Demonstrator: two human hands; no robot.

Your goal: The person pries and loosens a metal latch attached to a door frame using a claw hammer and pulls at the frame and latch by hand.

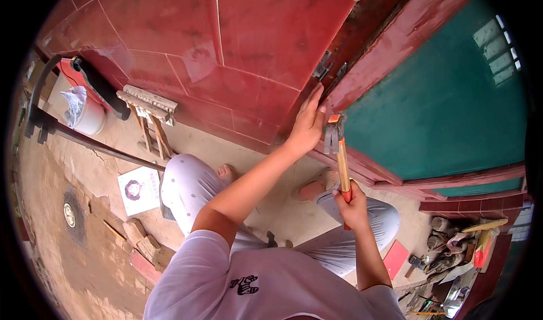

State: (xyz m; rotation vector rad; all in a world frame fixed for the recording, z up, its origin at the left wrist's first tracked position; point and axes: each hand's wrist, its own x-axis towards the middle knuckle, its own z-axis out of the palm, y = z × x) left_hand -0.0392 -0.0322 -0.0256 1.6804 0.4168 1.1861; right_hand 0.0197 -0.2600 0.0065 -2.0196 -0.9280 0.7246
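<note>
My left hand point(308, 122) reaches up to the edge of the red door frame, its fingers stretched out against the wood just below a metal latch point(322, 68). My right hand point(353, 206) is wrapped round the lower handle of a claw hammer point(343, 164). The hammer stands with its head up, close to the right of my left hand and in front of the door's lower frame. Its handle is wooden with an orange-red grip. Beside it is the door's green panel point(430, 105).
A small wooden stool point(148, 102) stands by the red tiled wall point(254, 37). Left of it is a white bucket point(89, 116). A printed sheet point(139, 190) and wood blocks point(141, 240) lie at the left. Shoes point(444, 243) are piled at the right.
</note>
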